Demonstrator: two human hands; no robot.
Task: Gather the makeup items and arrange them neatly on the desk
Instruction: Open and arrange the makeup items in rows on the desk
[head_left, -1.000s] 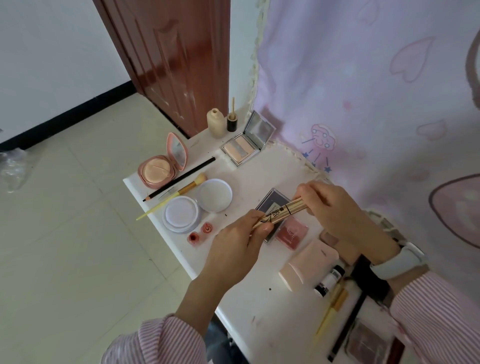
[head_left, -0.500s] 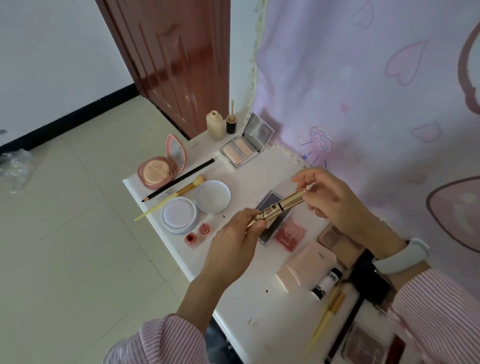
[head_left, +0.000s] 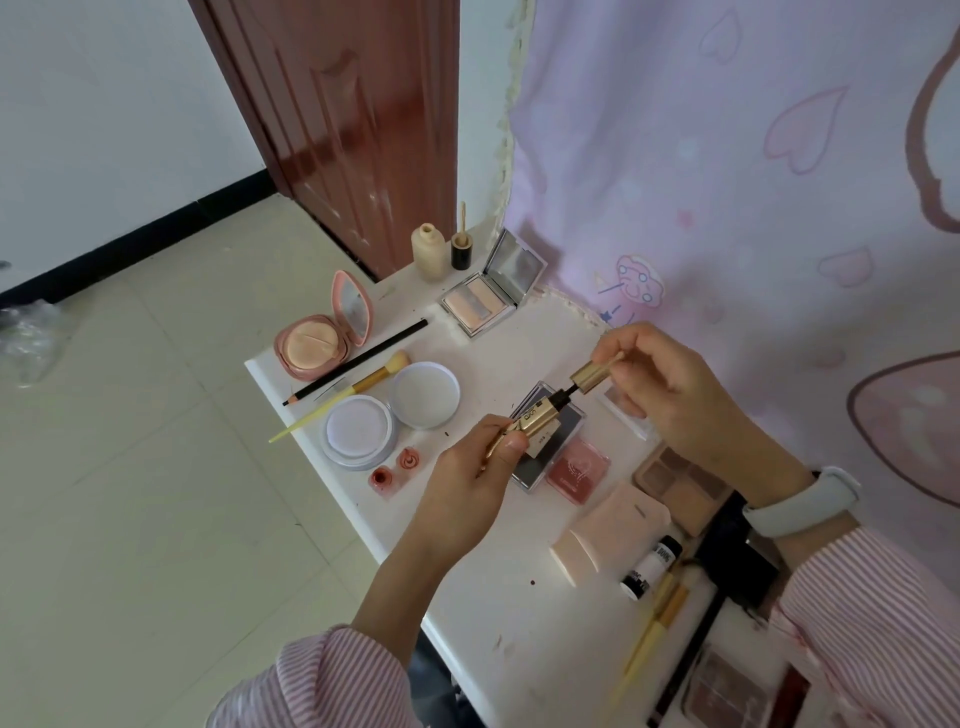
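Nearest, at the counter's (head_left: 483, 597) lower right: blurred palettes (head_left: 727, 691), a yellow-handled brush (head_left: 652, 629) and a small black-and-white tube (head_left: 649, 566). Just beyond, a flat peach tube (head_left: 608, 535) and an open eyeshadow palette (head_left: 680, 475). Above the middle of the counter, held between both hands: a gold mascara (head_left: 535, 423), its tube pinched closed in the left hand (head_left: 467, 483), thumb pressed on the barrel; its gold cap (head_left: 592, 376) gripped by the fingers (head_left: 618, 353) of the right hand (head_left: 670, 389), drawn slightly off, a short dark stem showing in the gap. Directly beneath, on the counter, a dark compact (head_left: 556, 457) and a pink blush pan (head_left: 579, 467), side by side. Left of these, two small red pots (head_left: 395, 467), a white powder jar (head_left: 358, 431) with lid (head_left: 425, 393) beside it, a gold brush (head_left: 348, 392) and a black pencil (head_left: 358, 361). Farther back, an open pink cushion compact (head_left: 322, 338), an open silver highlighter compact (head_left: 488, 296), a beige bottle (head_left: 429, 252) and a small black-based bottle (head_left: 461, 249) at the far edge.
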